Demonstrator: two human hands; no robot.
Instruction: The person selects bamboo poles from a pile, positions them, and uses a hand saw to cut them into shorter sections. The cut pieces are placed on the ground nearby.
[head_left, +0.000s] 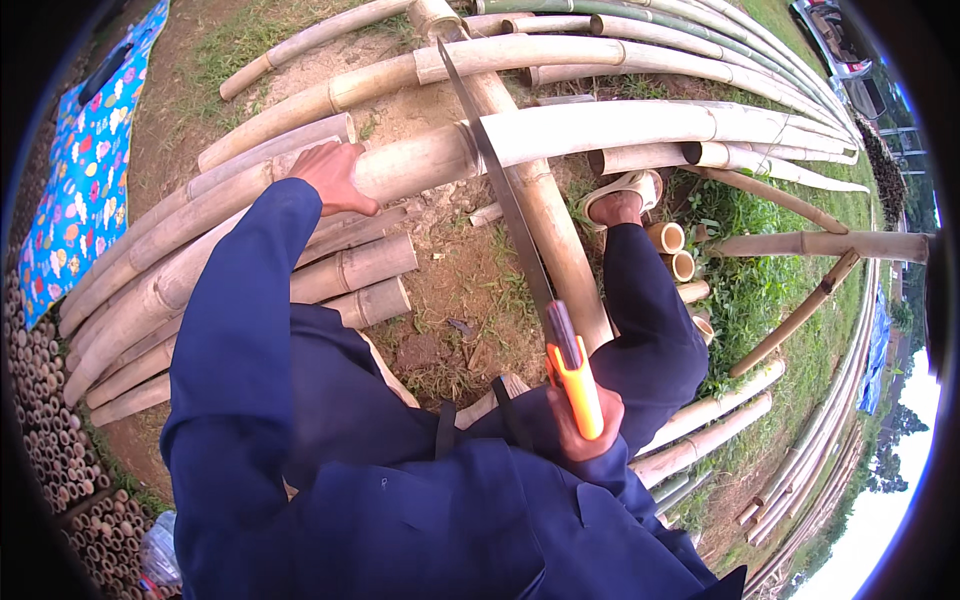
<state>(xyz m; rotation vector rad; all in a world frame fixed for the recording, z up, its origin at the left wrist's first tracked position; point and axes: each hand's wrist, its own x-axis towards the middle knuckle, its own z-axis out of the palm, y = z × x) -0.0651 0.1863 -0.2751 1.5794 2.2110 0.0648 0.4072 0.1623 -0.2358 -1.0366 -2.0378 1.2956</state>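
A thick bamboo pole (420, 165) lies across in front of me, resting on another bamboo pole (560, 235) that runs away from me underneath. My left hand (333, 177) presses down on the thick pole, its fingers wrapped over the top and the thumb apart. Around the orange handle of a hand saw (520, 230) my right hand (587, 418) is closed, close to my lap. The long blade points away from me and crosses the thick pole to the right of my left hand. Whether the teeth have bitten into the bamboo I cannot tell.
Long bamboo poles (680, 65) lie beyond the work, and cut lengths (360, 265) sit at the left. My sandalled foot (622, 200) is beside the supporting pole. Stacked bamboo pieces (50, 420) and a patterned blue sheet (85, 170) lie far left. A bamboo frame (800, 245) stands right.
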